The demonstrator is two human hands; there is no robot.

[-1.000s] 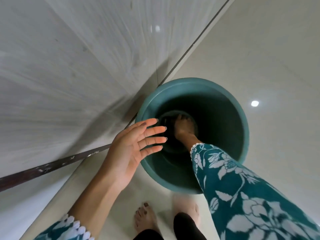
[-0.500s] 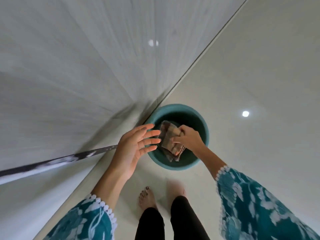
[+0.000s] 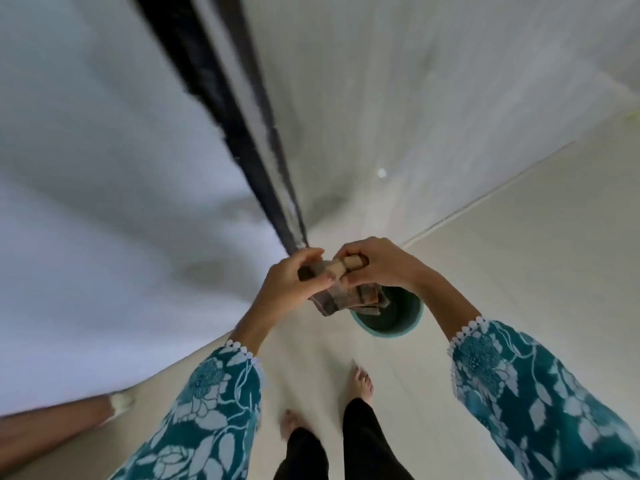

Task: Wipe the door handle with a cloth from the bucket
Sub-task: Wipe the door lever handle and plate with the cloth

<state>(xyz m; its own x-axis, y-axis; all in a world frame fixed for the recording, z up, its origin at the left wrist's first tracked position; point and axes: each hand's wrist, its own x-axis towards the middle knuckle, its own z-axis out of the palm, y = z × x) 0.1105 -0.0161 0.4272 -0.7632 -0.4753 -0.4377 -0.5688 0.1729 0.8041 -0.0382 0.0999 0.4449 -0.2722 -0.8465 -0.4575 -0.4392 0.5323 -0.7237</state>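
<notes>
A brown checked cloth (image 3: 349,296) hangs between both hands in front of me. My left hand (image 3: 291,285) grips its left end and my right hand (image 3: 377,265) pinches its upper right part. The teal bucket (image 3: 398,323) stands on the floor below my right wrist, partly hidden by the cloth and my forearm. No door handle shows in this view.
A dark vertical strip (image 3: 235,133), blurred, runs down between the white surface (image 3: 104,202) at left and the grey wall (image 3: 381,81) at right. My bare feet (image 3: 360,379) stand on the pale tiled floor (image 3: 519,254). A brown edge (image 3: 52,427) crosses the lower left corner.
My right hand has lifted the cloth out of the bucket. My left hand has closed on it. The view has risen, and the bucket looks smaller and lower.
</notes>
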